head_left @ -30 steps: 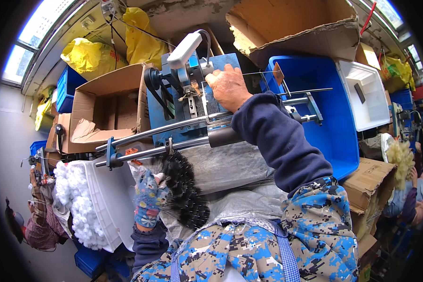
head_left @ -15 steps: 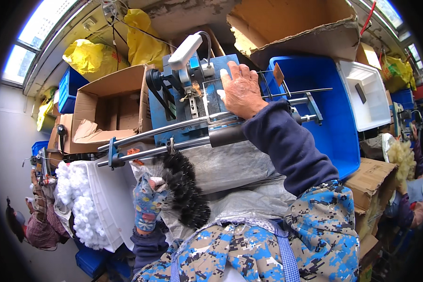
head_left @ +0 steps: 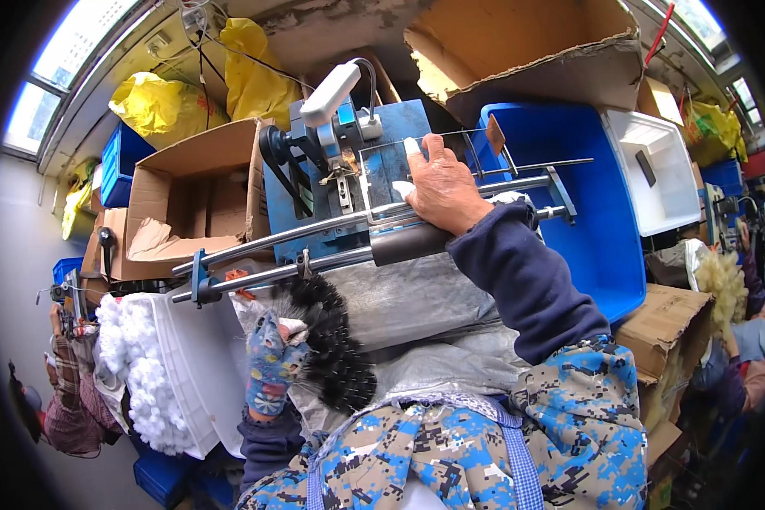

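Black bristly bundle [head_left: 336, 340], gloved left fingers [head_left: 292, 327] seemingly pinching it, white-tipped right fingers [head_left: 434, 151] spread over blue plate [head_left: 399, 123]

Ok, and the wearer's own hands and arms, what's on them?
Left hand: blue glove with a multicoloured flower print; dark navy cuff below it. Right hand: no glove, but white coverings on thumb and index fingertip; the material can't be told. Right forearm: dark navy sleeve, then pixel-camouflage fabric in blue, grey-tan, black and white.
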{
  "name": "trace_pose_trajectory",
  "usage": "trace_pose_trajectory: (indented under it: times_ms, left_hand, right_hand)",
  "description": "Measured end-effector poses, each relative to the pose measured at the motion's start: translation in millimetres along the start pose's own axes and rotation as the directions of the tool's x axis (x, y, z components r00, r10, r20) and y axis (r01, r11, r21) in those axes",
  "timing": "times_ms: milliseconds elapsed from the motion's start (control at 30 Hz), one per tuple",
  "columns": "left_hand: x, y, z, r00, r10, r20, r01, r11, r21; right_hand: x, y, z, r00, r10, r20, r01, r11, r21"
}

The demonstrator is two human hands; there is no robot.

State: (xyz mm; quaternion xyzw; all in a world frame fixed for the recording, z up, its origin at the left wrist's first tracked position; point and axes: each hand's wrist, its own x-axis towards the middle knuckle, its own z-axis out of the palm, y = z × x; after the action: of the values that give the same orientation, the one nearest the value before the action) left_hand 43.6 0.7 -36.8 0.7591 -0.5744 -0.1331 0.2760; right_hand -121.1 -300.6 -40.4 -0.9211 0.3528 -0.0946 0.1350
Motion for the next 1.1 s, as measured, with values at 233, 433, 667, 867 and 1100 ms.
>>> trace_pose_trajectory:
  times_ms: [233, 433, 667, 867, 1100]
  left_hand:
    - [5.9, 9.7, -1.5, 1.0, -0.005, -0.007, 0.006, 0.997, 0.079]
    - [3.1, 15.6, -7.0, 0.994, 0.007, -0.111, 0.009, 0.99, 0.139]
    - [16.8, 42.8, -23.6, 0.969, 0.087, -0.233, -0.072, 0.995, 0.073]
    - [16.0, 46.8, -12.8, 0.978, -0.05, -0.203, 0.031, 0.995, -0.095]
    - [11.7, 45.3, -12.9, 0.967, -0.063, -0.245, 0.053, 0.997, -0.047]
  right_hand:
    - [7.6, -25.4, 15.0, 0.999, -0.025, -0.029, 0.025, 0.999, 0.02]
    - [17.5, -60.5, 31.3, 0.995, -0.063, -0.074, 0.066, 0.997, 0.039]
    - [12.8, -25.6, 12.9, 0.988, -0.114, 0.108, 0.111, 0.993, 0.032]
    - [-2.5, 12.7, -13.5, 0.995, -0.083, 0.06, 0.087, 0.994, -0.068]
    - [21.6, 38.0, -24.8, 0.981, -0.128, -0.149, 0.075, 0.946, -0.315]
